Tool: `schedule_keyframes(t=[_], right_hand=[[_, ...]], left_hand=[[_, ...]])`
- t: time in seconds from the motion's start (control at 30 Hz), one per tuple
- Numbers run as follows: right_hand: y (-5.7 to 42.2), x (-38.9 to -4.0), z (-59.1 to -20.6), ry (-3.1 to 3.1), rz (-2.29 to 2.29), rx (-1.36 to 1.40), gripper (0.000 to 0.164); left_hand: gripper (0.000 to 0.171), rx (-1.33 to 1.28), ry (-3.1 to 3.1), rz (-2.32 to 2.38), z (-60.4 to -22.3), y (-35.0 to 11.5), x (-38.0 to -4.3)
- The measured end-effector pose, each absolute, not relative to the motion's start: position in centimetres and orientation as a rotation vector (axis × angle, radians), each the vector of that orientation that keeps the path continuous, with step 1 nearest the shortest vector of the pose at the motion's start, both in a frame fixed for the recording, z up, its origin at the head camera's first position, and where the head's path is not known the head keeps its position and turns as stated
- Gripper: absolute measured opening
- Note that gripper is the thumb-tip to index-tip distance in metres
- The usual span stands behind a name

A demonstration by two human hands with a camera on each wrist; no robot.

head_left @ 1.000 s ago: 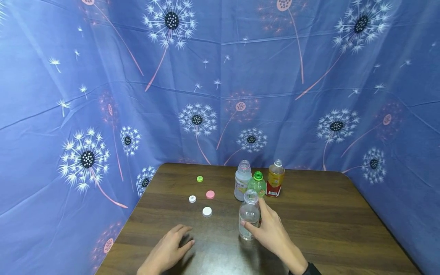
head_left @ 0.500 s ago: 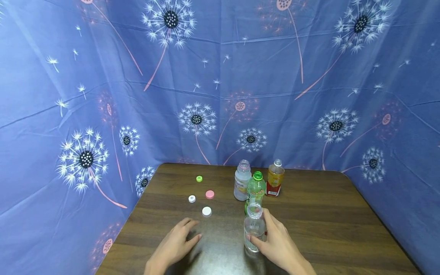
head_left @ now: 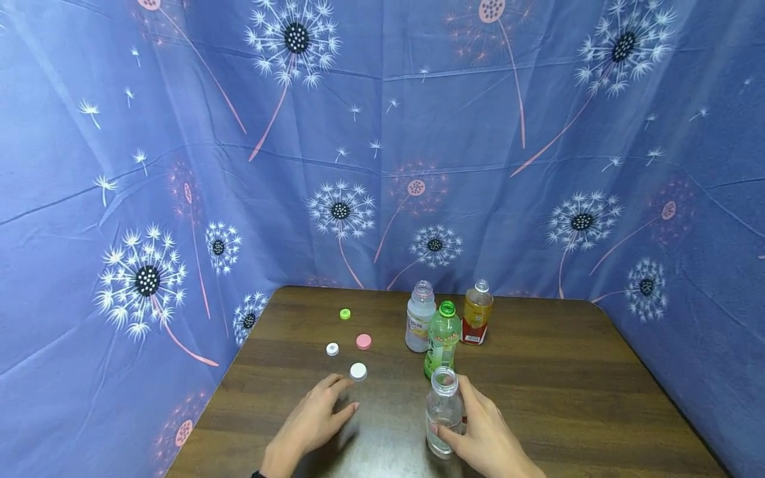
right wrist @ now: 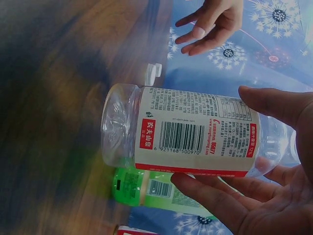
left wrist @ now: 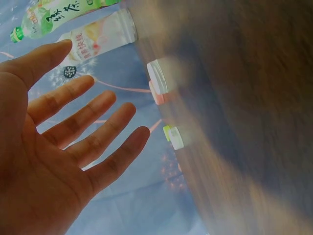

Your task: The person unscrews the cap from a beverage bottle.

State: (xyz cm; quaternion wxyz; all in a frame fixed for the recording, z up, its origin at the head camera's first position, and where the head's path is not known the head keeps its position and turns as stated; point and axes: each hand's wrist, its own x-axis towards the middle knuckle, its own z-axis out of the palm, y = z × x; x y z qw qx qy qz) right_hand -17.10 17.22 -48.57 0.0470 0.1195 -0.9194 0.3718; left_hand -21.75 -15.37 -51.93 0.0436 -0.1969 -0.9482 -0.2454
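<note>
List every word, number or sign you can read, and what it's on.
Clear bottle: "农夫山泉"
Clear bottle: "6 921168 500970"
Clear bottle: "12%"
Green bottle: "绿茶"
White bottle: too blurred to read surely
Yellow-red bottle: too small
Small white cap: mark too small
Other print: too small or blurred

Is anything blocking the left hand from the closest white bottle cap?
No, nothing visible stands between the left hand and the closest white bottle cap; the pink bottle cap lies beyond it.

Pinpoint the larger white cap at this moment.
In the head view, the larger white cap lies on the table slightly left of centre, just beyond the left hand and nearer the camera than the pink cap.
</note>
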Motion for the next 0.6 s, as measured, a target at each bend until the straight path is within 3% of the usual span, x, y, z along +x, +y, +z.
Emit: schedule_keyframes(t=[0.33,0.5,0.6], right_hand=[[17.8,-17.1,-49.3,-2.850,1.118,0.347,0.077],[17.9,-17.1,-49.5,-2.857,1.128,0.339,0.092],[18.0,-17.1,-49.6,-2.837,1.134,0.352,0.091]], left_hand=[[0.042,-0.632,-2.876,-0.739,-51.7,-14.3,-23.4],[0.042,-0.619,-2.873,-0.673,-51.5,-13.6,-24.5],[0.042,-0.618,-2.874,-0.649,-51.4,-13.2,-25.2]])
